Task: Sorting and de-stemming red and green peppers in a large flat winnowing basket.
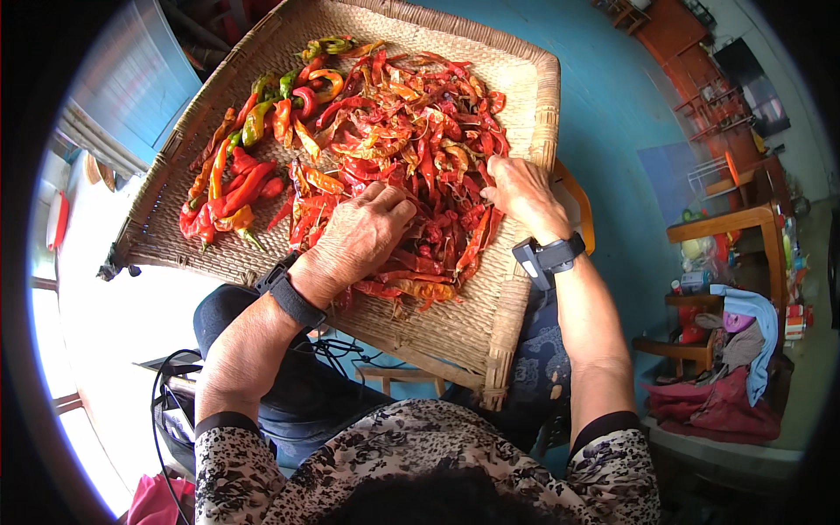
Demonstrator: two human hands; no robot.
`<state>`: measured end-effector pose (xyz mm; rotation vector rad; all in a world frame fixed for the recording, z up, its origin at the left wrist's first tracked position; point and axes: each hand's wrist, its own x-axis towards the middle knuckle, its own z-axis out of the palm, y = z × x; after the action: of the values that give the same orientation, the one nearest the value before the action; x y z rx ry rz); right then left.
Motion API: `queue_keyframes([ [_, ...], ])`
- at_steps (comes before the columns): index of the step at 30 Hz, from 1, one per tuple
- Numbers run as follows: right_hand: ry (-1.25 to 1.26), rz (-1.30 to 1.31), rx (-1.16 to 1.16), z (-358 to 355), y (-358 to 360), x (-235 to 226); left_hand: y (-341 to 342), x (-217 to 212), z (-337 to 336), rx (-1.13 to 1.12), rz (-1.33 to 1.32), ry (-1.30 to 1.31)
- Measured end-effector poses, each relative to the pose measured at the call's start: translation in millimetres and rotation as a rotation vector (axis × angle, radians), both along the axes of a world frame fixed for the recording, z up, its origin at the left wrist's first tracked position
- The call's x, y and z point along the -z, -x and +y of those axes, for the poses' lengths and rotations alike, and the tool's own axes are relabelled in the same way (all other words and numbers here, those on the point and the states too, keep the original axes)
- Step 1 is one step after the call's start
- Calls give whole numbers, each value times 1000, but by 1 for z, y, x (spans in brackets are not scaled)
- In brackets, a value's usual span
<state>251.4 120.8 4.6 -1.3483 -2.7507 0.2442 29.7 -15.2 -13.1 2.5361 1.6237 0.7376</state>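
Resting across the person's lap, a wide woven tray point(490, 332) carries a heap of chili peppers point(411, 149), mostly red and wrinkled, with some orange and a few green ones toward the far left corner. The left hand point(363, 236) lies on top of the heap near its middle, knuckles up and fingers curled down into the peppers; whether it pinches any single pepper cannot be told, since the fingertips are buried. The right hand point(523, 194) sits at the right side of the heap, close to the tray's rim, fingers bent loosely and touching the peppers, with nothing clearly gripped. Each wrist wears a dark band: a black strap point(293, 297) on the left, and a strap with a small boxy device point(542, 258) on the right. A smaller cluster of plump, smooth red peppers point(232, 197) lies apart on the tray's left side. Beyond the tray's right edge, a wooden chair point(726, 236) and a pile of cloth point(726, 394) stand on a blue floor point(612, 114).
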Motion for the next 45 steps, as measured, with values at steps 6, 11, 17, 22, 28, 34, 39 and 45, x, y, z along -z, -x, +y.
queue_keyframes([
  [6,140,241,-3,5,-6,4,0,1,0,-3,3,-27],
  [11,365,821,22,10,-19,15,-1,2,1,10,18,-20],
  [17,208,1087,240,13,-61,-10,-2,0,2,8,9,-17],
  [22,-386,174,418,19,-104,-14,-2,-1,3,12,15,-18],
  [28,105,447,-305,-29,-44,-34,-1,1,3,-1,12,-2],
  [34,-18,9,-448,-45,-12,1,-3,0,3,15,5,2],
  [39,214,461,-363,-29,-27,-3,3,-4,-1,12,-2,4],
  [45,474,936,45,-17,-52,-17,-2,-1,4,16,22,31],
])
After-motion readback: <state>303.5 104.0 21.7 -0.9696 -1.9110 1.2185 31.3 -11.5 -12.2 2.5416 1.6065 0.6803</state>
